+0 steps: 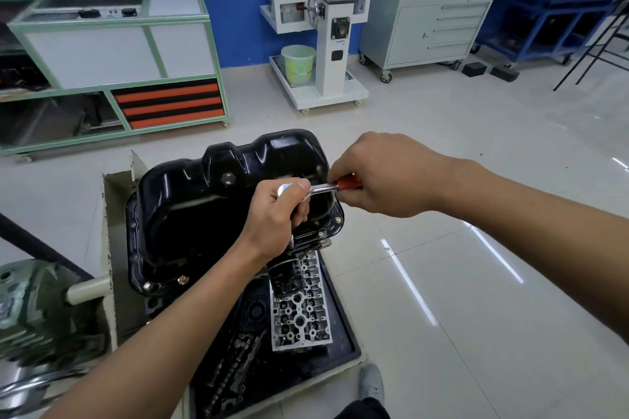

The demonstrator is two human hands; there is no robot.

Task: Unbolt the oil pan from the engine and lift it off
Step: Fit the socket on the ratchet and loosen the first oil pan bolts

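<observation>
A glossy black oil pan [204, 200] sits on top of the engine, with bolts [183, 280] showing along its near and right flange. A ratchet wrench [321, 187] with a silver shaft and red handle stands over the pan's right flange. My left hand [275, 217] is closed around the ratchet's head and the extension running down to the flange. My right hand [377, 173] grips the red handle, to the right of the pan. The socket end is hidden under my left hand.
A black tray [343, 326] below the engine holds a cylinder head [301, 313], camshafts [235, 360] and loose parts. A green stand motor [37, 309] is at the left. Shelving [112, 54], a white machine stand [326, 44] with a bucket, and a grey cabinet [429, 30] stand across the tiled floor.
</observation>
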